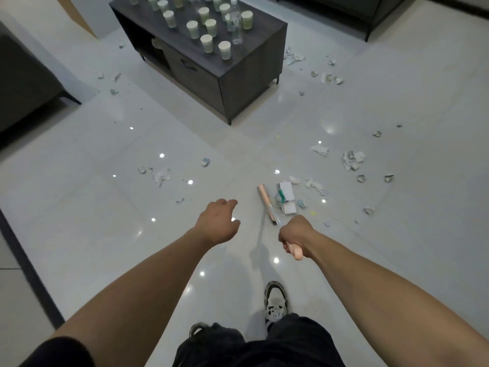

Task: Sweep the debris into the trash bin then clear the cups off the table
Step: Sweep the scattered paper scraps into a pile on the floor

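My right hand point(293, 233) grips the pink handle of a broom point(267, 203), whose pink head rests on the glossy floor just ahead. Small boxes and paper scraps point(287, 198) lie against the broom head's right side. My left hand point(219, 221) hovers to the left of the broom with fingers loosely spread, holding nothing. Torn paper debris point(353, 160) is scattered over the floor to the right, left and beside the table. Several paper cups point(206, 43) and a clear plastic bottle point(235, 22) stand on the dark coffee table point(238, 75) at the top. No trash bin is in view.
A dark sofa point(23, 83) stands at the left, another piece of dark furniture point(370, 11) at the top right. More scraps point(161, 176) lie left of centre. My shoe point(276, 303) is on the tiles below the hands.
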### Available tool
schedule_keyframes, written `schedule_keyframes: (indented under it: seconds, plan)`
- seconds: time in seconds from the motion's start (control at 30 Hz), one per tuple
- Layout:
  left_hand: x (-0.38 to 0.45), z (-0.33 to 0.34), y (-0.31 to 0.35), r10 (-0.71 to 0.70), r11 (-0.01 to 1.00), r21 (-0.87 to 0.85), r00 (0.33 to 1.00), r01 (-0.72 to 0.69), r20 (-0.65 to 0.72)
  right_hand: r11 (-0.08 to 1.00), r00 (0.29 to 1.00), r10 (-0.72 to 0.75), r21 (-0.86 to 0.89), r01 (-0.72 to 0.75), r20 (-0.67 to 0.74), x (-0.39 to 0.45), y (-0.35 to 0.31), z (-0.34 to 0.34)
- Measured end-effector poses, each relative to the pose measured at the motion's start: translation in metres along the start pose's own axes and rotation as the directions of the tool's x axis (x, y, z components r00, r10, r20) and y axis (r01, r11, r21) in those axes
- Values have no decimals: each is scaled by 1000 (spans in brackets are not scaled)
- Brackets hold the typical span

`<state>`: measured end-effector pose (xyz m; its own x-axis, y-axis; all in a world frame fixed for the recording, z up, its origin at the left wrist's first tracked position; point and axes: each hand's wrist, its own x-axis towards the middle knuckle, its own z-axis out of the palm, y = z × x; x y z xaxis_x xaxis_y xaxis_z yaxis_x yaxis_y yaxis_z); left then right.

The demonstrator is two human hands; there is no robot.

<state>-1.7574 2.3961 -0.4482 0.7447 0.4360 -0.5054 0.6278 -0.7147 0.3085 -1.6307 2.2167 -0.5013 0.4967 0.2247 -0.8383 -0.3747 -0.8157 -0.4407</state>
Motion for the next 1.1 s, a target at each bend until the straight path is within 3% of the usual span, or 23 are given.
schedule_keyframes:
  seconds: [0.13, 0.3, 0.57, 0.8, 1.1]
  plan:
    - [12, -17, -14, -25, 1000, -4, 999, 25, -30, 997, 991, -53, -48, 60, 124, 3, -29, 7]
    - [14, -45, -79, -139, 990, -37, 986, 136, -91, 998, 975, -47, 41, 39, 215, -1, -87, 50]
    - [25, -92, -241, -279, 950, -187, 949, 251, -145, 998, 943, -47, 44, 34, 329, 0, -205, 190]
    - [38, -139, -379, -354, 906, -282, 931, 317, -93, 994, 919, -23, 109, -22, 393, 12, -309, 315]
    - [76, -161, -489, -426, 865, -337, 899, 372, -103, 985, 881, 35, 133, -110, 471, 81, -418, 424]
